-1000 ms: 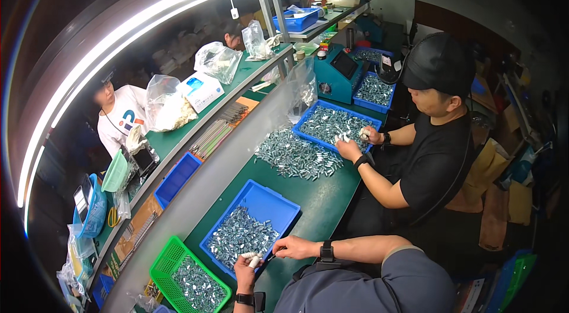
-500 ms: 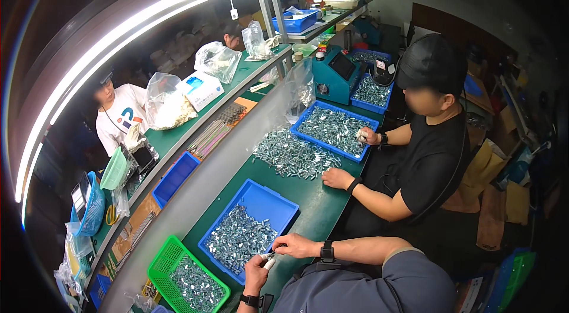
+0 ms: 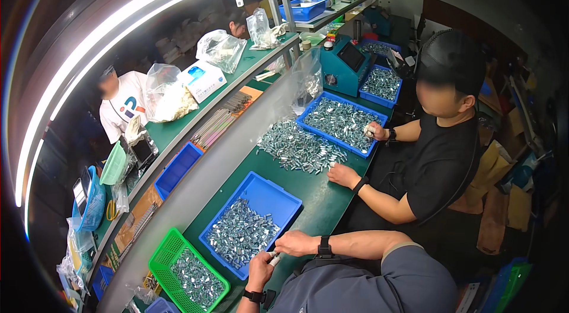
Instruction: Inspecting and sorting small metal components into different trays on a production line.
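Head view, left hand and right hand meeting, fingers curled, contents unclear, beside blue tray of small pieces

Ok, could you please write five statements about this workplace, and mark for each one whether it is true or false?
1. The green perforated plastic basket holds many small shiny pieces. True.
2. The shallow blue plastic tray nearest the person's hands is covered with pieces up to every edge. False: its far end is bare.
3. The person's left hand and right hand are wide apart. False: they are close together, beside that tray.
4. A loose pile of similar pieces lies directly on the green tabletop. True.
5. The co-worker in the black T-shirt wears a white cap. False: the cap is black.
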A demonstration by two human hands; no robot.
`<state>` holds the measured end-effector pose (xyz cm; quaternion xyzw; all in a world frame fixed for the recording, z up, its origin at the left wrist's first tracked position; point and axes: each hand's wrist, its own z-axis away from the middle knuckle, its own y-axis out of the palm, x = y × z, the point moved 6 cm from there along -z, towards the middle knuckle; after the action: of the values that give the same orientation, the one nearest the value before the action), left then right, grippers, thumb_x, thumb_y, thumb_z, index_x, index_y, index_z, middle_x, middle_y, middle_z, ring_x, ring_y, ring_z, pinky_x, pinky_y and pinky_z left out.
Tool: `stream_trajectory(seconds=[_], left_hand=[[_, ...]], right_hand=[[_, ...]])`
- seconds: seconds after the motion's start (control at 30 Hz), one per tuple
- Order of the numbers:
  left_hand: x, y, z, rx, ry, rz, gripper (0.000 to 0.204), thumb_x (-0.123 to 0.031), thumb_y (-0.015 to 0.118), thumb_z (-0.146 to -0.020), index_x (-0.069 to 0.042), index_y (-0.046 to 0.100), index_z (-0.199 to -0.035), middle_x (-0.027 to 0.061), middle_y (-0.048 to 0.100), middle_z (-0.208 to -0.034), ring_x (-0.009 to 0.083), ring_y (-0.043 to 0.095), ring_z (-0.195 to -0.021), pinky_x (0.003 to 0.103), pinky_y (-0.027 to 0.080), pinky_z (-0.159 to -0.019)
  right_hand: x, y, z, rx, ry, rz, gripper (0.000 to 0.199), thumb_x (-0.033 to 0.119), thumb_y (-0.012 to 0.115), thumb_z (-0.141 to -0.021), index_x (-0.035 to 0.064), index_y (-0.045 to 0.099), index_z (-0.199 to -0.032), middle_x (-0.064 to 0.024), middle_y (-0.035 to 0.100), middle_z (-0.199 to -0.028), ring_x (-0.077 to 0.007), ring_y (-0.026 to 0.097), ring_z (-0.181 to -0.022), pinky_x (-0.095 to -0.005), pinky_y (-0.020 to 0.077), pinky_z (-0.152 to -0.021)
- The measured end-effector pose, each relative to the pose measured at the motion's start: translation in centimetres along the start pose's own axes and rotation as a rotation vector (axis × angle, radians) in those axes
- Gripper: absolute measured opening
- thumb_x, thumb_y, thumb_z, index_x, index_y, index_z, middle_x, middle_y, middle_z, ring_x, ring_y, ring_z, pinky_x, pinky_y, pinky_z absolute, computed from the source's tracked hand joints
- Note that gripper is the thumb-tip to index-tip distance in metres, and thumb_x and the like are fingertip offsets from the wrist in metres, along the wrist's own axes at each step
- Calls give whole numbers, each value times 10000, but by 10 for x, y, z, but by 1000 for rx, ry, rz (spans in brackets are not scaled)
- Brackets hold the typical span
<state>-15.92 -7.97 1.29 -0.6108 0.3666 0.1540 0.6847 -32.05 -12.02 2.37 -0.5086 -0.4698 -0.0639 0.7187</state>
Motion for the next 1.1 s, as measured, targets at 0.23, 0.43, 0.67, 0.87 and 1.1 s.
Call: stream_trajectory(seconds=[0.23,0.43,0.67,0.87,1.1], left_hand=[[5,-3,1,-17,-10,-74,237,-268,825,-842,-84,785,-985,151,640,-799,372,645,-745,475,479,-643],[-4,-4,-1,-27,46,-103,232,-277,821,-845,-89,781,-975,150,644,-802,381,645,-749,487,484,-648],[14,0,-1,31,-136,135,222,-210,802,-887,-42,776,-1029,148,718,-871,297,704,-773,392,534,-683],[20,4,3,73,-201,329,196,-136,779,-915,-4,764,-1059,138,749,-906,210,708,-772,331,543,-706],[5,2,0,42,-124,282,185,-105,773,-921,3,758,-1071,113,748,-879,166,692,-765,299,541,-708]], right_hand=[[-2,4,-1,37,-15,-183,219,259,666,-933,41,663,-913,-184,685,-847,-410,671,-864,-508,494,-737],[-19,19,-7,50,32,-92,199,237,666,-927,39,653,-941,-176,682,-837,-390,670,-825,-487,488,-715],[-13,7,2,-24,-6,-347,204,242,672,-934,40,674,-957,-170,694,-837,-342,673,-794,-453,489,-703],[-26,10,6,-22,-3,-388,224,266,678,-934,52,698,-997,-165,702,-846,-335,676,-796,-447,494,-716],[-25,7,4,61,95,-250,264,294,671,-939,42,710,-1006,-157,721,-880,-321,690,-831,-430,509,-749]])
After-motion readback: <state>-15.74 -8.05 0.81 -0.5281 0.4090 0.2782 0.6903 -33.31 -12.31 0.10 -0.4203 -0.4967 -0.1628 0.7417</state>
